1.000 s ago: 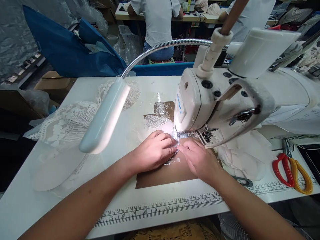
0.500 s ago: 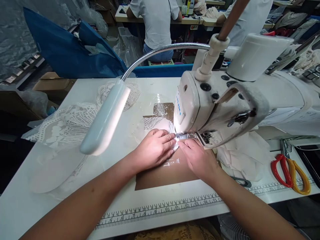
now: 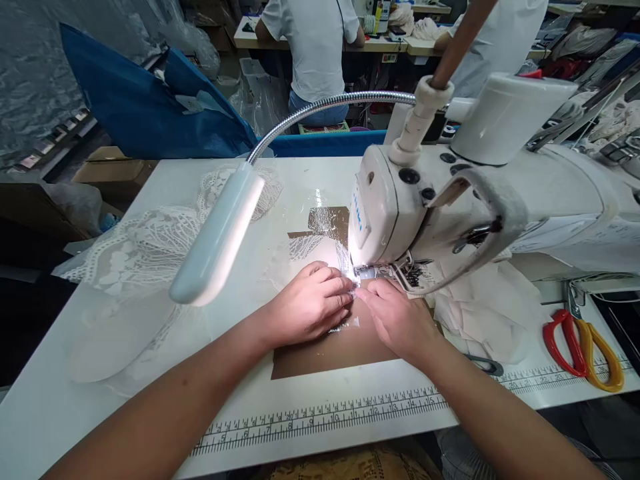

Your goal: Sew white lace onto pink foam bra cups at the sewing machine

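My left hand (image 3: pixel 310 308) lies palm down on a piece of white lace fabric (image 3: pixel 307 250), its fingers together and pressing the cloth just left of the presser foot (image 3: pixel 367 272). My right hand (image 3: pixel 397 319) rests on the brown panel (image 3: pixel 325 353) in front of the needle, fingertips pinching the fabric edge against those of the left hand. The white sewing machine (image 3: pixel 450 193) stands over both hands. Its gooseneck lamp (image 3: pixel 217 237) shines on the fingers.
More white lace (image 3: pixel 135 250) lies at the table's left. Pale fabric pieces (image 3: pixel 487 313) are piled under the machine arm. Red and yellow scissors (image 3: pixel 583 343) lie at the right, a printed ruler (image 3: pixel 320 417) runs along the front edge. Two people sit at benches behind.
Both hands stay at the presser foot, shifting only slightly. The view drifted a little. The fabric has fed barely at all.
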A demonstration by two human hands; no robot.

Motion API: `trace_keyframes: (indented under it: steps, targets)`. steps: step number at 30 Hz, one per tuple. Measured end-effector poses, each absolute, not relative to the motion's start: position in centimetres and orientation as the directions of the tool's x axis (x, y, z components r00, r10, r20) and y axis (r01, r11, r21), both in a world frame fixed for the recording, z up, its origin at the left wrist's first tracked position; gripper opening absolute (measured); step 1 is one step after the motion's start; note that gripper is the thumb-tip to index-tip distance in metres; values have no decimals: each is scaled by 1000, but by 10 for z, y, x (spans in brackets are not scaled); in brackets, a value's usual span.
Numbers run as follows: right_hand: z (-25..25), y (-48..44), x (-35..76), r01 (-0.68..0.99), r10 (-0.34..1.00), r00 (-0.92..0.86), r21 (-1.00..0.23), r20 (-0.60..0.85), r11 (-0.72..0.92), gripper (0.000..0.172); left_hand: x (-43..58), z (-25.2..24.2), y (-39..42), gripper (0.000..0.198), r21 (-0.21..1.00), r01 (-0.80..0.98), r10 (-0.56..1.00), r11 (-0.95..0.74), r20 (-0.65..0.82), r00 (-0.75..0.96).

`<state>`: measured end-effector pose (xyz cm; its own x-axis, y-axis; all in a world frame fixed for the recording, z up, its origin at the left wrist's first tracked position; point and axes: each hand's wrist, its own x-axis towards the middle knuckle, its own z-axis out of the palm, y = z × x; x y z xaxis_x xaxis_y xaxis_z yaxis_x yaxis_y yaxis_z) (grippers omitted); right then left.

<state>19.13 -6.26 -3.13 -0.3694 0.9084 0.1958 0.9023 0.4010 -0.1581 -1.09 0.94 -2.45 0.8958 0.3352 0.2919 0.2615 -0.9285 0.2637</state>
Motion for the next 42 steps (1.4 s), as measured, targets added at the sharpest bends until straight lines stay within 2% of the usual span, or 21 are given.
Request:
trace_keyframes:
  steps: [7, 15, 23, 30, 34, 37, 42]
  targets:
    - [-34, -64, 192, 892, 884, -423, -83, 197, 445, 43, -10, -30, 9, 24, 215, 299, 351, -930, 273, 896]
    - [-33, -59, 186, 933, 916, -358, 36, 180, 358, 46, -10, -28, 14, 29, 207, 388, 434, -898, 278, 857]
    - [-38, -64, 193, 929, 921, -341, -85, 188, 361, 49, -12, -32, 21, 30, 182, 502, 534, -846, 272, 801]
    - [-43, -64, 198, 909, 899, -358, -127, 254, 398, 38, -16, -34, 29, 32, 178, 617, 640, -767, 283, 714]
    - [-50, -63, 204, 890, 859, -398, -91, 321, 446, 34, -18, -38, 30, 34, 184, 688, 707, -702, 298, 642]
    - [-60, -60, 210, 841, 796, -479, -67, 370, 537, 31, -20, -36, 31, 34, 178, 769, 785, -614, 237, 573]
    - [-66, -57, 215, 809, 773, -519, -83, 364, 582, 32, -35, 8, 16, 42, 175, 869, 883, -463, 1, 470]
